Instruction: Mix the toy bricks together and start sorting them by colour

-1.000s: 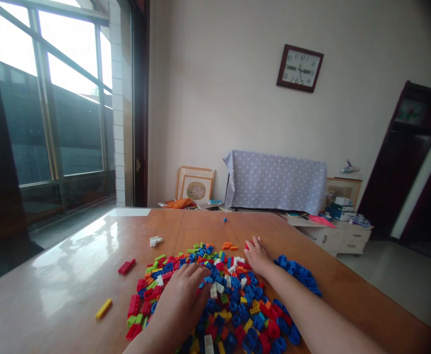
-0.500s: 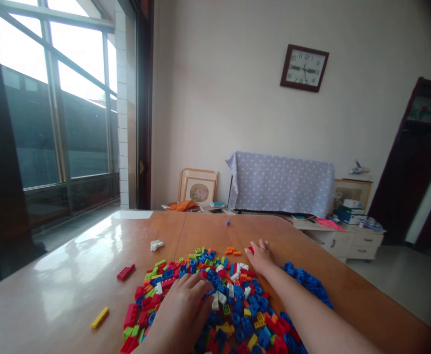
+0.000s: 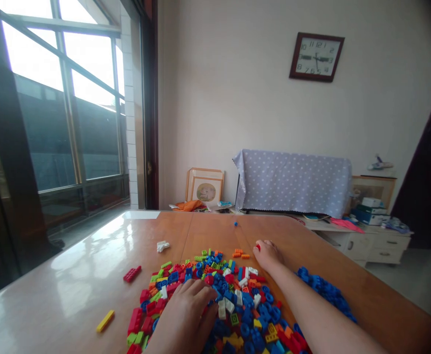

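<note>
A mixed pile of toy building bricks [image 3: 233,339] spreads over the wooden table in front of me. My left hand [image 3: 191,305] rests palm down on the near left of the pile, its fingers loosely bent and the thumb apart from them. Bricks show around its fingertips, and its palm is hidden. Beyond the pile on the right, my right hand [image 3: 270,254] is low over the table, fingers closed on a small red brick [image 3: 258,247]. Only part of that brick shows. Several orange bricks [image 3: 240,253] lie just left of this hand.
Separate blue bricks [image 3: 324,287] are heaped right of my right forearm. On the left of the table [image 3: 71,275] lie a yellow brick [image 3: 105,321], a red brick [image 3: 131,274] and white pieces [image 3: 162,246]. A small blue piece [image 3: 236,224] sits near the far edge.
The view has turned slightly left, so the scene has shifted right. My right hand still has the red brick by the orange ones; my left hand stays on the pile.
</note>
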Available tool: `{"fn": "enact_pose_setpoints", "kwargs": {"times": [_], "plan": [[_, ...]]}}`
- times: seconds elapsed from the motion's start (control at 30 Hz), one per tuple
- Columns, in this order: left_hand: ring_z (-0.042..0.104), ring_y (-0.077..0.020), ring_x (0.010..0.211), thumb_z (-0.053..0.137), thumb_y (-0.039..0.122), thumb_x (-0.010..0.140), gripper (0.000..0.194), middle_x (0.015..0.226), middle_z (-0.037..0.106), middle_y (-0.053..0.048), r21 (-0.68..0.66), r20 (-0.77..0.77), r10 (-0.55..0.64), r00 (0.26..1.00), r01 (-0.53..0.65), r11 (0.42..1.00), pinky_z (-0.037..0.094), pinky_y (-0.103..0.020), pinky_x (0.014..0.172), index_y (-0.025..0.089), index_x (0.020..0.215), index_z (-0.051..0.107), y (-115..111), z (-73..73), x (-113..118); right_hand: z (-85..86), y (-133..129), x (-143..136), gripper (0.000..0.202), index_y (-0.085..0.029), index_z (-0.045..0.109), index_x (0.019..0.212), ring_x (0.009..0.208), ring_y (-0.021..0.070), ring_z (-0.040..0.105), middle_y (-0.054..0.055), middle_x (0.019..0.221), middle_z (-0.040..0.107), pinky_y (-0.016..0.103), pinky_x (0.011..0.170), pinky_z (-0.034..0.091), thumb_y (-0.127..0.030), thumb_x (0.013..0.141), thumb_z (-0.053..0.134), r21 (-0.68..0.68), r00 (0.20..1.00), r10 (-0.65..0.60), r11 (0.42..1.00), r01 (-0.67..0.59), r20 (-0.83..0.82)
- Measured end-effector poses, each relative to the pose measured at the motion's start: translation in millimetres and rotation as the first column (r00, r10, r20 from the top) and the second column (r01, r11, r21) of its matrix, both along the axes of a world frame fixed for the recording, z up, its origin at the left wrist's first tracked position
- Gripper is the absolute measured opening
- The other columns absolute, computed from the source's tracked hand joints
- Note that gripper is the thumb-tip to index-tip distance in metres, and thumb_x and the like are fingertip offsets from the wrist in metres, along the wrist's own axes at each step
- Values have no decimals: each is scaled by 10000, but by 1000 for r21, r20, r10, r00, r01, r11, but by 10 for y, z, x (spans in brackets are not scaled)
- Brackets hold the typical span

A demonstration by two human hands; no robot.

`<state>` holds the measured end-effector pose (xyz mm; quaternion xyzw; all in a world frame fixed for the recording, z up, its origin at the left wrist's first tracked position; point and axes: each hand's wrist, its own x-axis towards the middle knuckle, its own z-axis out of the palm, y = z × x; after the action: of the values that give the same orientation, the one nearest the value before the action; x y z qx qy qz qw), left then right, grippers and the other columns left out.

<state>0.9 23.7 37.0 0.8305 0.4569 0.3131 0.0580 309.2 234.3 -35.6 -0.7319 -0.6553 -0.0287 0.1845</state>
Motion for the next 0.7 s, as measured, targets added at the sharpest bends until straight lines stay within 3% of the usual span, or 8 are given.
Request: {"fn": "enact_pose_setpoints", "kwargs": {"times": [0.3,0.5,0.7], "plan": [[595,-235,911,473,307,980,223,941,664,-62,-43,-30,10,1000,-11,999,464,-348,783,250,965,688,-10,8,-14,-111,90,86,480,-221,656,1271,1349,305,445,130,1419,563,413,1109,318,-501,962,419,35,992,29,999,-25,-125],[586,-237,921,468,319,986,222,958,661,-58,-82,-69,0,998,-6,997,454,-359,823,254,977,680,-6,59,-62,-36,99,196,479,-198,666,1233,1220,224,594,103,1288,676,306,1033,420,-427,986,325,124,954,77,991,-42,-290],[585,-236,925,453,328,992,233,959,657,-53,-75,-67,8,998,-13,997,442,-373,861,254,976,674,14,36,-82,0,26,271,538,-189,670,1230,1153,223,650,106,1232,711,307,951,492,-475,963,301,202,888,55,978,43,-457]]}}
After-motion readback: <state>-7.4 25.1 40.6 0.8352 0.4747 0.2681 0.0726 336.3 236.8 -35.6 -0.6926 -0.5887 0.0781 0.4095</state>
